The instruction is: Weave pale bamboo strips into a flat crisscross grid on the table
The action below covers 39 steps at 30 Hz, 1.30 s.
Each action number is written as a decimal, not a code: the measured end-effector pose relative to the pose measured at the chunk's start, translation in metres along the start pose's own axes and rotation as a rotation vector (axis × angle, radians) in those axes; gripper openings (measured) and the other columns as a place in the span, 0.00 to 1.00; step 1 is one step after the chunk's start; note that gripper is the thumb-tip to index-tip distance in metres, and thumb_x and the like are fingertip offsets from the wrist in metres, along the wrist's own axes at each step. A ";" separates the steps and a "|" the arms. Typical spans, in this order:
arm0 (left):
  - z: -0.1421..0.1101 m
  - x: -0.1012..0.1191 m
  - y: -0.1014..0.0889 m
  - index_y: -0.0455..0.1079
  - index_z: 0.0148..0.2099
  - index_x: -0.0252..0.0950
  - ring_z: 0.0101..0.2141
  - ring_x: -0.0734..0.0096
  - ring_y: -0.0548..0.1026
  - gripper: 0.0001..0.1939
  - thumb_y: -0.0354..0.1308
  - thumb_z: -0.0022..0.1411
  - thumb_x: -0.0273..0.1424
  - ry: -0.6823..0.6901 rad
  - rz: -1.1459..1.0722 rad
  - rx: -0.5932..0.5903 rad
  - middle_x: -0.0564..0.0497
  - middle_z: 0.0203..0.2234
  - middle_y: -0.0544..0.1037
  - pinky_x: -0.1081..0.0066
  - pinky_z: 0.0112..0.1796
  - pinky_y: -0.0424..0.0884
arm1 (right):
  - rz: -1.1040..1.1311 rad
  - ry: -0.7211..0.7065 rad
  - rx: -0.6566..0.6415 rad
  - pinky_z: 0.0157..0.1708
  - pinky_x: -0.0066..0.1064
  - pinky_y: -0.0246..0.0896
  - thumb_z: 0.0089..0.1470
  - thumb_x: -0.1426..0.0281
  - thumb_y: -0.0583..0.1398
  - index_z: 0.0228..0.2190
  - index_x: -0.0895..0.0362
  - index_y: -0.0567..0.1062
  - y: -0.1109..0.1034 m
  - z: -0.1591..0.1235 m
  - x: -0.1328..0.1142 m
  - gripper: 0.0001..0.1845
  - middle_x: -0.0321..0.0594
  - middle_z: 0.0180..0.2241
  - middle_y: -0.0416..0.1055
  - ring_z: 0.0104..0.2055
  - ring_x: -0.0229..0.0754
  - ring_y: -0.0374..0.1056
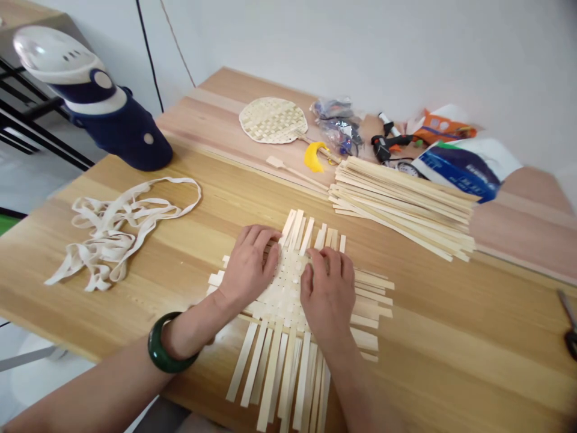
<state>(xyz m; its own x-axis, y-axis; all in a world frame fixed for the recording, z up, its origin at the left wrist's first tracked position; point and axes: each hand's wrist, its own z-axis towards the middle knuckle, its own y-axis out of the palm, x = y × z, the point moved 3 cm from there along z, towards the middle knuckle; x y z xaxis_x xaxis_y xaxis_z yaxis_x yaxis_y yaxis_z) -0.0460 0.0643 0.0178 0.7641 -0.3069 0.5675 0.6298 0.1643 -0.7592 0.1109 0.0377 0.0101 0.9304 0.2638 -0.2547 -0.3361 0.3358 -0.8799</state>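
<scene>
A woven mat of pale bamboo strips [283, 288] lies flat on the table, with loose strip ends sticking out on all sides. My left hand [250, 264] is at its upper left, fingers curled over the weave near the top strips. On the upper right part, my right hand [329, 288] has its fingers bent and thumb close to the index finger, gripping at the strips. Both hands cover parts of the mat, and the exact strips between the fingertips are hidden. A dark green bangle [169, 343] circles my left wrist.
A pile of loose bamboo strips [401, 204] lies behind the mat. White cloth tape [121, 234] is tangled at left, near a navy-and-white astronaut-shaped object [121, 126]. Farther back are a woven fan [273, 120], yellow tape [315, 156] and a glue gun [383, 147]. Scissors [570, 337] lie at right.
</scene>
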 end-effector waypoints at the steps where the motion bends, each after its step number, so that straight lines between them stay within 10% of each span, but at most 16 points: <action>1: 0.000 -0.001 -0.002 0.68 0.47 0.35 0.46 0.60 0.69 0.10 0.47 0.69 0.27 -0.007 -0.016 -0.014 0.46 0.42 0.75 0.59 0.50 0.68 | 0.005 -0.001 0.002 0.51 0.47 0.61 0.61 0.74 0.53 0.47 0.59 0.73 0.000 0.000 0.000 0.14 0.49 0.45 0.69 0.50 0.52 0.59; 9: 0.018 -0.011 -0.012 0.73 0.43 0.36 0.42 0.61 0.72 0.09 0.52 0.64 0.25 -0.048 -0.053 -0.180 0.50 0.37 0.78 0.60 0.45 0.71 | 0.059 -0.024 0.068 0.51 0.48 0.61 0.62 0.75 0.53 0.48 0.60 0.72 -0.001 -0.002 0.001 0.15 0.49 0.44 0.69 0.49 0.51 0.59; 26: 0.029 -0.028 -0.002 0.74 0.47 0.34 0.37 0.63 0.72 0.16 0.56 0.56 0.26 -0.166 -0.100 -0.155 0.51 0.29 0.76 0.59 0.44 0.72 | 0.058 -0.005 0.053 0.53 0.48 0.60 0.61 0.74 0.53 0.46 0.62 0.72 0.000 -0.002 0.003 0.13 0.50 0.45 0.71 0.50 0.52 0.59; 39: 0.004 0.032 -0.016 0.70 0.51 0.32 0.52 0.57 0.70 0.13 0.49 0.68 0.26 0.300 0.290 -0.093 0.42 0.46 0.75 0.52 0.61 0.60 | 0.094 0.005 0.073 0.53 0.48 0.60 0.61 0.74 0.53 0.46 0.60 0.72 -0.002 -0.003 0.002 0.13 0.48 0.44 0.71 0.50 0.51 0.60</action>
<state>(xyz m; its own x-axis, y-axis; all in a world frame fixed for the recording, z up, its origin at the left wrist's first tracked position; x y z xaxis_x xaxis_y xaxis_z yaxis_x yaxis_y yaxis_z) -0.0308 0.0555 0.0496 0.8243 -0.5220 0.2191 0.3693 0.2025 -0.9070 0.1140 0.0352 0.0100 0.8948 0.2926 -0.3374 -0.4319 0.3751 -0.8202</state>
